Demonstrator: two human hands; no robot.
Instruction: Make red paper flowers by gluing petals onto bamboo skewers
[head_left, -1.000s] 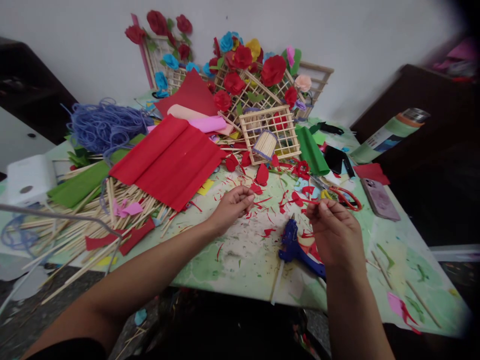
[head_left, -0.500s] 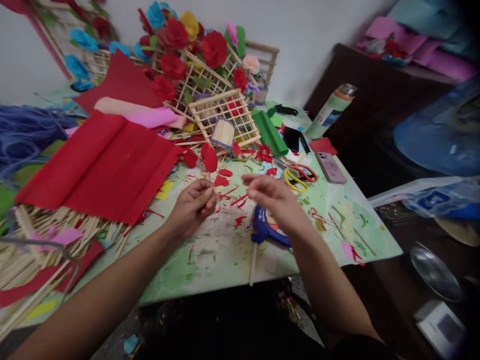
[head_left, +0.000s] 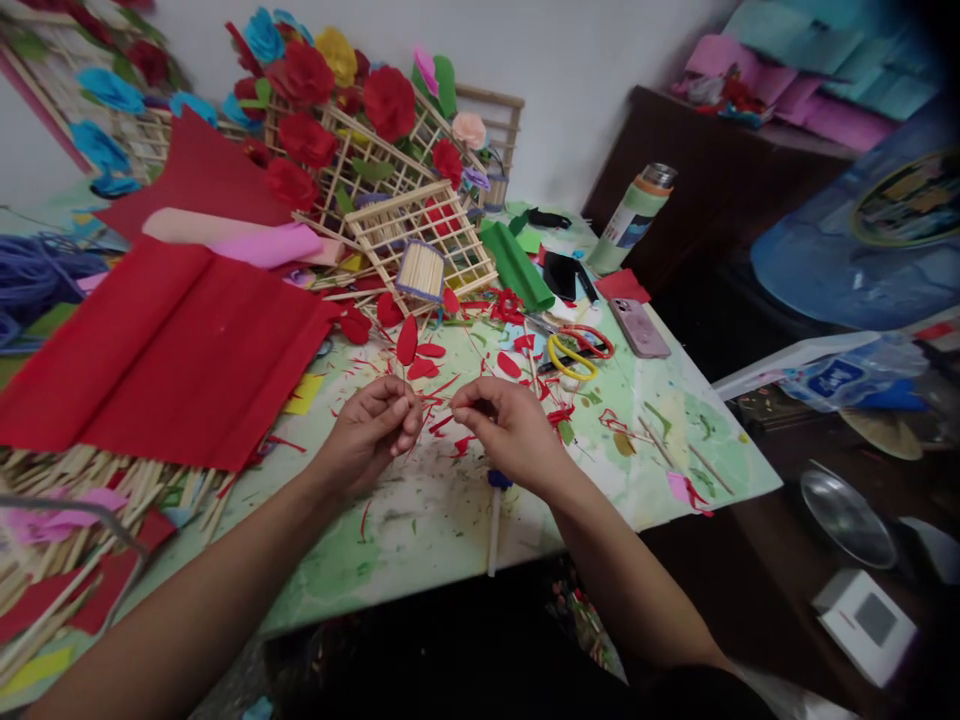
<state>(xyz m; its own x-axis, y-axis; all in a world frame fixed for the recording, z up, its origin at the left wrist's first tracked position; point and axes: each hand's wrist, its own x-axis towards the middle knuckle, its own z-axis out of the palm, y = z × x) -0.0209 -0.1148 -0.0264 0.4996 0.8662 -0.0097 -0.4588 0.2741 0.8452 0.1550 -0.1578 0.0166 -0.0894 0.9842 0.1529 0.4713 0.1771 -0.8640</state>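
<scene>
Left hand [head_left: 375, 435] pinches what seems a stem [head_left: 406, 374] over the littered table [head_left: 330, 565], wall [head_left: 570, 60] behind.

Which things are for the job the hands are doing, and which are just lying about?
Probably for the job:
- red petal, seemingly held by its stem in the left hand
- red paper
- yellow scissors
- glue gun, mostly hidden

Probably just lying about:
- phone
- bottle
</scene>
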